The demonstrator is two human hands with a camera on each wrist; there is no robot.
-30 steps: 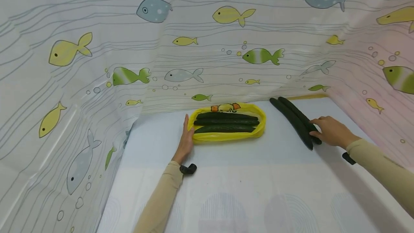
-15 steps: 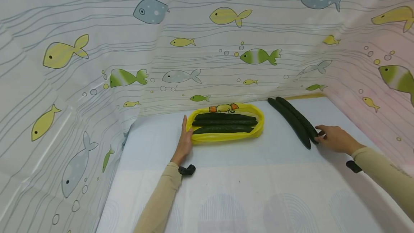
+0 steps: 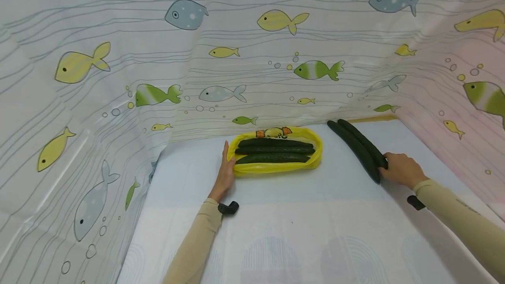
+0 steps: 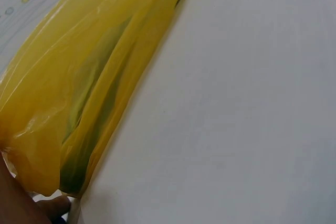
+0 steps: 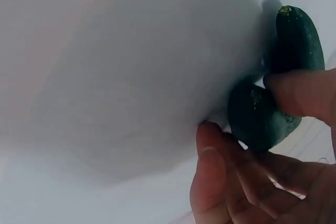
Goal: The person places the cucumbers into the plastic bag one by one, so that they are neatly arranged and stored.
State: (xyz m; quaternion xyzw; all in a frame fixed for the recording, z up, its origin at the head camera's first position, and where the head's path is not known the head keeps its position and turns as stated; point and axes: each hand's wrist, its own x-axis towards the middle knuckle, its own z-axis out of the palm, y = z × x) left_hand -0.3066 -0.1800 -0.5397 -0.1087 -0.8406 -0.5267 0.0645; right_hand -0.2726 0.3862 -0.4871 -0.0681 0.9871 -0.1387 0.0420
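Observation:
A yellow plastic bag lies on the white table with three dark green cucumbers inside it. My left hand rests flat, fingers straight, against the bag's left end. In the left wrist view the bag fills the left side. Two loose cucumbers lie side by side at the back right. My right hand is at their near ends. In the right wrist view, thumb and fingers curl round the end of one cucumber, with the other cucumber beside it.
A fish-patterned curtain walls the table on the left, back and right. The white tablecloth stretches bare in front of the bag and between my arms. A small black wrist mount sits by my left sleeve.
My right hand slid back from on top of the loose cucumbers to their near ends and curled round one. The left hand and the bag stayed put.

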